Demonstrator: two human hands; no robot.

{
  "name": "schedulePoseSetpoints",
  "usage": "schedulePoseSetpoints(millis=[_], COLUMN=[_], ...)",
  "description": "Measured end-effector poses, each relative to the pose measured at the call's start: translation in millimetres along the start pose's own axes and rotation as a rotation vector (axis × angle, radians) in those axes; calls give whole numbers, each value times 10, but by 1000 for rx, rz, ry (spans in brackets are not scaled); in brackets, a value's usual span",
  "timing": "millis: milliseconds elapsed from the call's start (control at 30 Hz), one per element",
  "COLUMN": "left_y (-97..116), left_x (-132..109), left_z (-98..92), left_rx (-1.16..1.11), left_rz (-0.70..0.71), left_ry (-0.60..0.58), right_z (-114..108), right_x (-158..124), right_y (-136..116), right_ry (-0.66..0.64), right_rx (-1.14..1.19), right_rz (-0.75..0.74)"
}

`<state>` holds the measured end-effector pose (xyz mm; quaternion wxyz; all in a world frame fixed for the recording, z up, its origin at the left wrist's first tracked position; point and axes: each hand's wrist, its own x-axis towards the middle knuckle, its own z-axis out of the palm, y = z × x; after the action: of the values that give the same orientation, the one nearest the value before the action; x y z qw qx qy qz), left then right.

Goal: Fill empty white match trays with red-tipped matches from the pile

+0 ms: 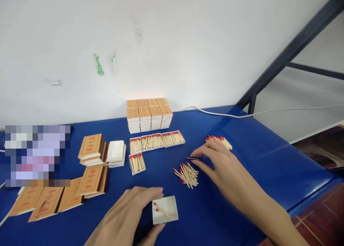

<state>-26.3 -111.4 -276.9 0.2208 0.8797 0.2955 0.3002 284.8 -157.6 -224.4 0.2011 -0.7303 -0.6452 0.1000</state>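
Note:
My left hand (134,210) grips a small white matchbox tray (172,205) between thumb and fingers near the front of the table. Two red-headed matches (163,210) lie inside that tray. To the right, my right hand (215,160) pinches a single match (192,158) between thumb and index finger. Just below the pinch lies a loose pile of matches (188,175). A second match pile (221,142) sits behind the right hand, partly covered by it. One filled matchbox tray (137,163) stands in front of a row of filled trays (157,141).
Stacked orange matchboxes (149,113) stand against the wall. Upside-down white trays (116,151) are piled at left, beside orange matchbox covers (91,145) and more covers (48,203). A pixelated object (37,154) lies far left. A white cable (215,113) crosses the blue table's back edge.

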Motion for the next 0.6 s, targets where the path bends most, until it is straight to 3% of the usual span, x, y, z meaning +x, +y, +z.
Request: schedulePoseSetpoints(millis=[300, 467, 600], left_y=[-41, -24, 17], left_x=[-4, 17, 32], left_z=[2, -14, -36], left_rx=[10, -2, -5], left_rz=[21, 18, 3], left_ry=[-44, -51, -40], right_z=[38, 16, 28], right_x=[-16, -100, -157], right_y=[-74, -233, -385], right_ry=[-25, -47, -30], right_rx=[50, 69, 24], right_rz=[66, 166, 153])
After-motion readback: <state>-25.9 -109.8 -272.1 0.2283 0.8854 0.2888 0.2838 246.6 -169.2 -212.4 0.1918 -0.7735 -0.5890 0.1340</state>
